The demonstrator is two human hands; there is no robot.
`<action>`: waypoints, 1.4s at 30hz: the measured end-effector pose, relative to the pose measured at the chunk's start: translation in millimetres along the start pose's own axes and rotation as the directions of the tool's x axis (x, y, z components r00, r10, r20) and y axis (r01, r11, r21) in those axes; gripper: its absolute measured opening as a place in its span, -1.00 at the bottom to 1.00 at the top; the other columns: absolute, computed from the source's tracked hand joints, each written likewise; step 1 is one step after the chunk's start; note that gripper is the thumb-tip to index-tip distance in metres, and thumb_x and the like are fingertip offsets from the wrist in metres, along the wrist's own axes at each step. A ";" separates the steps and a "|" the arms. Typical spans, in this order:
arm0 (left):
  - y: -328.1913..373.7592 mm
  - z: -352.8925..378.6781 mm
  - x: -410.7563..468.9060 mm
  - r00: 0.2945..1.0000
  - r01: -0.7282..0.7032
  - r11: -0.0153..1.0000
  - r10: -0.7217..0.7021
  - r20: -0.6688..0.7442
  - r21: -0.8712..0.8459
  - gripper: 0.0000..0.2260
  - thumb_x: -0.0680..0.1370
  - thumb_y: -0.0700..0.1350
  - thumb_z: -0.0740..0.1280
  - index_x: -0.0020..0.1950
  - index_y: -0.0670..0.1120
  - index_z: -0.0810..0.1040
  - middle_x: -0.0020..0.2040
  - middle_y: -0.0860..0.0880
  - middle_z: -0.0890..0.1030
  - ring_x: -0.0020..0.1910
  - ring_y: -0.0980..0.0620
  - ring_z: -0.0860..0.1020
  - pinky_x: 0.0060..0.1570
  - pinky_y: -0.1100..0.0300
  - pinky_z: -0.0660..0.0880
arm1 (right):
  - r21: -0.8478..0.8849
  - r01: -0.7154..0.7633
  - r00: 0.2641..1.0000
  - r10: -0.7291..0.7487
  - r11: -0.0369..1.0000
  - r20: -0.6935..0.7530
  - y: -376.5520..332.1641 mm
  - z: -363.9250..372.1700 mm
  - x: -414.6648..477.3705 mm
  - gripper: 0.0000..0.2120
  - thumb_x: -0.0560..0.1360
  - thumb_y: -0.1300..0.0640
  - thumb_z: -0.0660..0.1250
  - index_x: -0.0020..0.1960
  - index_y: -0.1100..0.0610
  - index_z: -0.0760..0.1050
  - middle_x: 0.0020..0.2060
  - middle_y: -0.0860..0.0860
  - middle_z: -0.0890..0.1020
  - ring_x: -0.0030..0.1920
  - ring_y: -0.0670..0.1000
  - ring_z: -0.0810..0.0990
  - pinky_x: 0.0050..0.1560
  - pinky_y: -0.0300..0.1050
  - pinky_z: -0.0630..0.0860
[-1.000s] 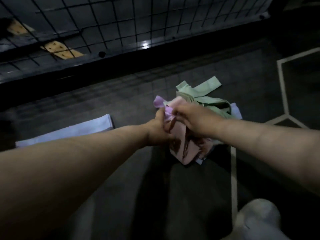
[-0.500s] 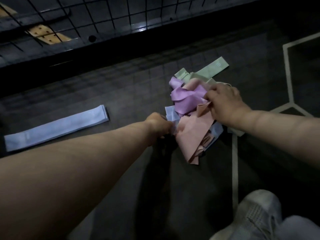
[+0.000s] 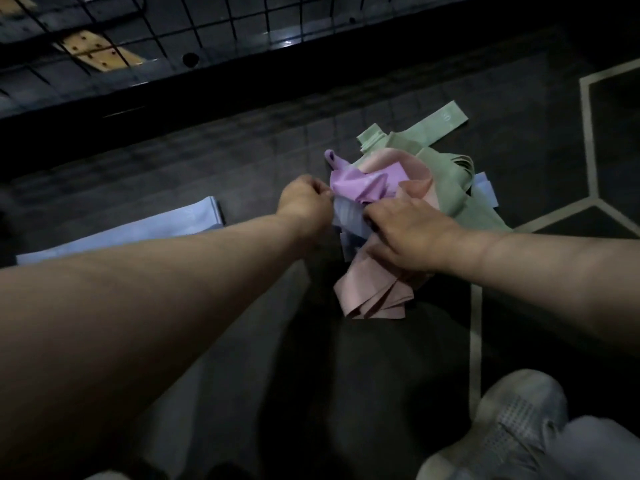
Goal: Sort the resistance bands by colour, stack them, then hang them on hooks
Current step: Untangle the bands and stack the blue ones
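Before us, a lone band (image 3: 138,233) lies left of the tangled pile (image 3: 446,174); wire grid (image 3: 242,26) behind, our shoe (image 3: 512,420) nearest.

Dim gym-like room, wire grid (image 3: 207,26), dark floor (image 3: 173,174)

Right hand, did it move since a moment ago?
Yes. The right hand slid left, away from the pale floor stripe, towards the left hand; both pinch the crumpled pale blue resistance band.

Dim, grainy wide-angle view, soft blur, bowed edges
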State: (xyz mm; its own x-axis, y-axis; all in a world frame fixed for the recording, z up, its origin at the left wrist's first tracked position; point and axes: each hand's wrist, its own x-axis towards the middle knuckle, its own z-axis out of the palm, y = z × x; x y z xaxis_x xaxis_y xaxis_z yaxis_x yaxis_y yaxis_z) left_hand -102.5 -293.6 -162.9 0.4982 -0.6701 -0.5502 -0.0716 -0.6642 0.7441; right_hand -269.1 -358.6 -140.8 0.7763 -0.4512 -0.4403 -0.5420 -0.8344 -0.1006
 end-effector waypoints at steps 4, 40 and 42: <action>13.2 -21.5 -0.9 0.999 -0.010 0.985 0.018 0.042 -0.175 -0.89 0.62 -0.17 0.28 -0.10 -0.06 0.49 -0.12 -0.11 0.59 -0.13 -0.10 0.62 -0.14 -0.05 0.66 | 0.113 -0.183 0.983 0.181 0.977 0.032 6.0 -5.8 5.5 -0.57 0.53 -0.18 0.30 0.23 0.07 0.32 0.20 0.09 0.50 0.26 0.16 0.41 0.12 0.01 0.33; -137.9 -269.9 -38.5 0.933 0.062 0.829 -0.245 -0.262 -0.555 -0.96 0.60 -0.22 0.33 0.00 -0.10 0.54 -0.08 -0.10 0.58 -0.28 0.07 0.59 -0.37 0.30 0.58 | 0.902 -0.378 0.918 0.212 0.209 0.335 -113.9 -51.1 102.9 -0.85 0.51 0.20 0.43 0.03 0.21 0.53 -0.28 0.14 0.58 -0.43 -0.05 0.53 -0.51 -0.27 0.46; -157.8 -278.8 -53.9 0.912 0.123 0.794 -0.327 -0.247 -0.596 -0.96 0.58 -0.21 0.36 0.01 -0.11 0.57 -0.09 -0.11 0.61 -0.33 0.09 0.62 -0.37 0.31 0.57 | 0.887 -0.401 0.908 0.226 0.229 0.352 -132.0 -43.0 110.8 -0.80 0.51 0.21 0.44 0.10 0.23 0.52 -0.30 0.18 0.58 -0.40 0.01 0.52 -0.43 -0.18 0.47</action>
State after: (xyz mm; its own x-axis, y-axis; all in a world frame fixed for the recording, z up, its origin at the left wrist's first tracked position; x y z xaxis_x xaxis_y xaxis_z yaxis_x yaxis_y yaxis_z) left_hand 122.9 -60.3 -145.1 0.6915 -0.3123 -0.6513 0.5192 -0.4121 0.7488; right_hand -97.8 -312.1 -137.9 0.4690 -0.4870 -0.7368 -0.7210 0.2707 -0.6379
